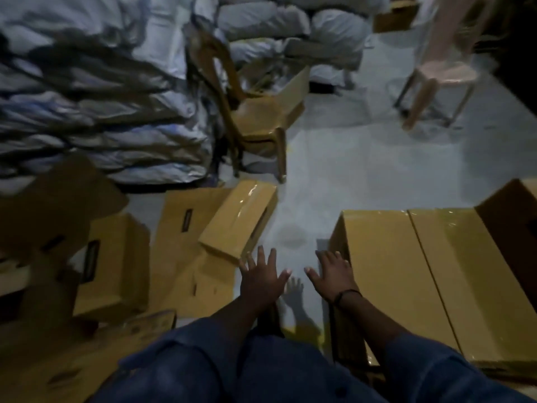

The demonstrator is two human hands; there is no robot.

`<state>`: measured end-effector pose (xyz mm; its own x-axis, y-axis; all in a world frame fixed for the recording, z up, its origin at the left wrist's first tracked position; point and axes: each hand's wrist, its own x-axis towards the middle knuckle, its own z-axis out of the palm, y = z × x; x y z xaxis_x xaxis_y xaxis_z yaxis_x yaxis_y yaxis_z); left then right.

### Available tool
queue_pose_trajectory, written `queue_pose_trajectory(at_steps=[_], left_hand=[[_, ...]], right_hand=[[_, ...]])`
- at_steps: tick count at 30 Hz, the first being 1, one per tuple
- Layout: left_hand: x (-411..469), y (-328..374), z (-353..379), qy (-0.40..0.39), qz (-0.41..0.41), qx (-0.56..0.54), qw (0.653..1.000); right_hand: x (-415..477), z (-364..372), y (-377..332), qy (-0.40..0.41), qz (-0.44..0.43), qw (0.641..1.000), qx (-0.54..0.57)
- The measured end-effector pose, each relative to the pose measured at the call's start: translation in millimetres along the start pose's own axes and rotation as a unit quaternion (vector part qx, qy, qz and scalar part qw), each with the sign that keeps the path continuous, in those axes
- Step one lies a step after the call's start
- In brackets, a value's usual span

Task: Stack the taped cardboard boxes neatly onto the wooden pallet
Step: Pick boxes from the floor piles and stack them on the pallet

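– how far had they got with the stacking, then?

– not far, by my reckoning. two big taped boxes (421, 271) sat side by side on the person's right, tape shining across their tops, with a darker box (511, 216) at their far end. i took that for the stack, but it was dim and i couldn't make out the wooden pallet under it.

– and the rest?

– a small taped box (241, 219) lay tilted on the left, propped on a sheet of flat cardboard (186, 237). further left was an untidy lot of other boxes (113, 266), too dark to tell taped from untaped. all that sat down on the floor (348, 170), well apart from the stack, with sacks (87, 97) and a wooden chair (252, 117) behind.

– were the hands carrying anything?

– nothing. the left hand (263, 276) was held out flat, fingers spread wide, close by the near corner of the small taped box. the right hand (334, 274) was spread the same way at the near corner of the big boxes. whether it touched the cardboard i couldn't tell.

– so what was left?

– most of it, i'd say. the small box at least needed lifting across and squaring up on the others.
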<state>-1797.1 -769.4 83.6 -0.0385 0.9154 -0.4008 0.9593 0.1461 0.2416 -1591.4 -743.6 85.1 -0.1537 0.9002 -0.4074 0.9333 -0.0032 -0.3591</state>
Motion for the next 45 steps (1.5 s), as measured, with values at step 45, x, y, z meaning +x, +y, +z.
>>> queue_pose_trajectory(at_steps=[45], left_hand=[[163.7,-287.2,-87.6,-0.050,-0.248,-0.114,0.961]], right_hand=[[305.8,52.7,-279.8,-0.157,-0.168,0.966,-0.115]])
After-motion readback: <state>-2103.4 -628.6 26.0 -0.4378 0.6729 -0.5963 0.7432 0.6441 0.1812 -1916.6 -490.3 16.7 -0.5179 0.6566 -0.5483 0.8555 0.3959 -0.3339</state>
